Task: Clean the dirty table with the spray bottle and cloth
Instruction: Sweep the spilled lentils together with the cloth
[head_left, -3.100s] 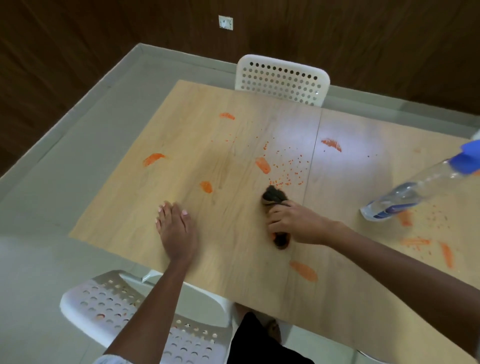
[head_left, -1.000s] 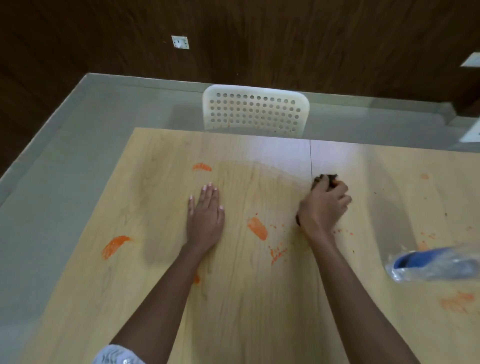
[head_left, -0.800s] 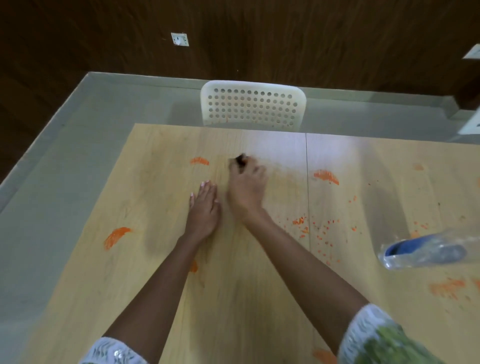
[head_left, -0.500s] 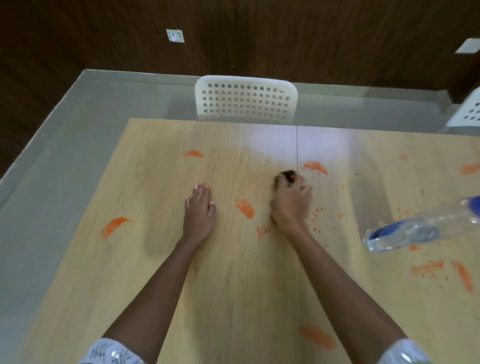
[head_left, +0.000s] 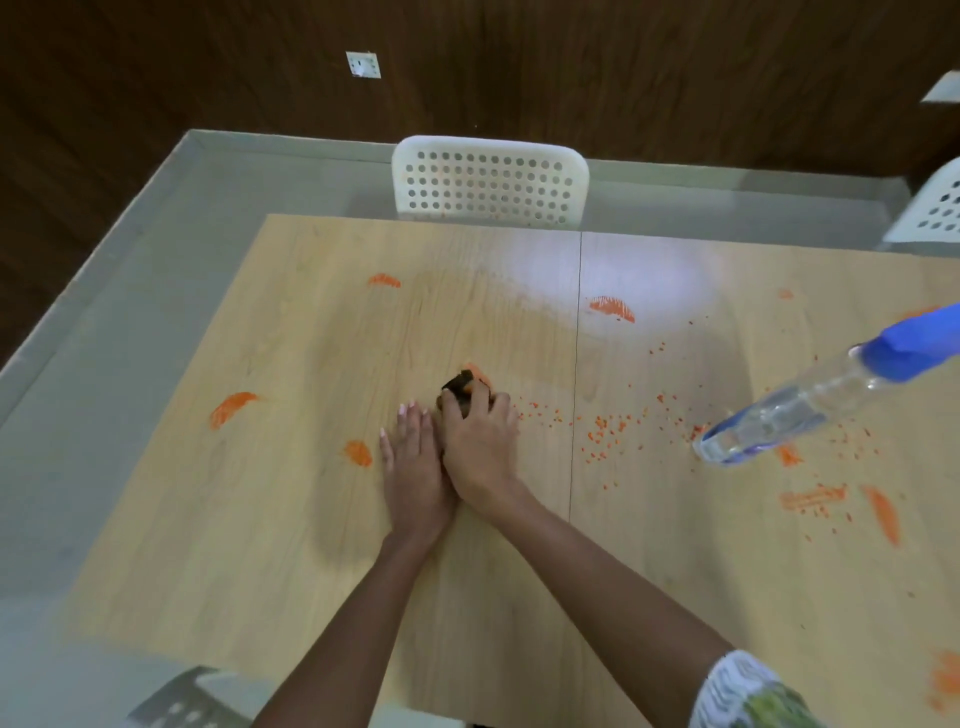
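Since half a second ago the right hand has swept the dark crumpled cloth away from the seam of the pale wood-grain table and back toward the flat left hand, so the two hands now touch side by side. The orange smear that lay between them is now mostly under the wad; only a trace shows at its far edge.

The right hand's fingers are curled over the cloth, bunching it against the tabletop. The left hand lies spread, fingers straight, palm down, just beside the cloth.

The cloth looks soft, light and limp; it should hold best bunched in the palm with pressure from above, as it is now.

Well to the right of the cloth stands the clear plastic spray bottle with its blue trigger head. It seems to hold little liquid, though I cannot tell the level.

Orange smears and scattered crumbs remain around the cloth, so much wiping is likely left.
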